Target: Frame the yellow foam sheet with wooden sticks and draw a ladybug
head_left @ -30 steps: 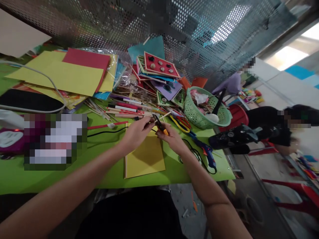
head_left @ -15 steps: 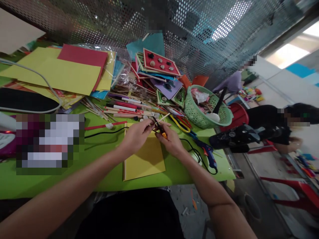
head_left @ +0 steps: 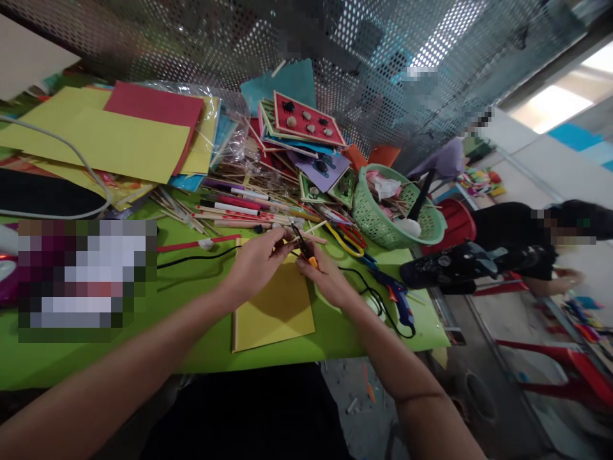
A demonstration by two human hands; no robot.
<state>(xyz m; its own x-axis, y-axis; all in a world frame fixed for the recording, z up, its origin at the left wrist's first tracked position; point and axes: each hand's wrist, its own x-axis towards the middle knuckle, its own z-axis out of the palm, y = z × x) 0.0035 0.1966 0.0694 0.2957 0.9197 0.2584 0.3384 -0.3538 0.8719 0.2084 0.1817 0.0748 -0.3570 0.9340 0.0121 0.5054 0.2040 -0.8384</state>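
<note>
Above the far edge of a yellow card (head_left: 275, 319), my two hands are close together. My right hand (head_left: 322, 271) is closed around a slim black-and-orange tool (head_left: 304, 245), its dark end slanting up and away from me; its exact kind is too small to tell. My left hand (head_left: 261, 259) pinches its fingers together beside the tool's tip, and what they hold is mostly hidden. The card lies flat on the green tabletop, with a pale wooden stick (head_left: 234, 332) along its left edge. Just beyond my hands are loose wooden sticks (head_left: 313, 237).
A blue glue gun (head_left: 405, 306) with a black cord lies at right, near yellow-handled scissors (head_left: 345, 241). Behind stands a green basket (head_left: 376, 214), beside stacked decorated cards (head_left: 311, 121) and several markers (head_left: 237, 209). Coloured sheets (head_left: 115, 140) fill the back left. Another person (head_left: 512, 236) sits at right.
The view has shifted slightly, so the table things sit a little further left. My hands stay together, the right still around the tool, with only a slight change in the tool's position.
</note>
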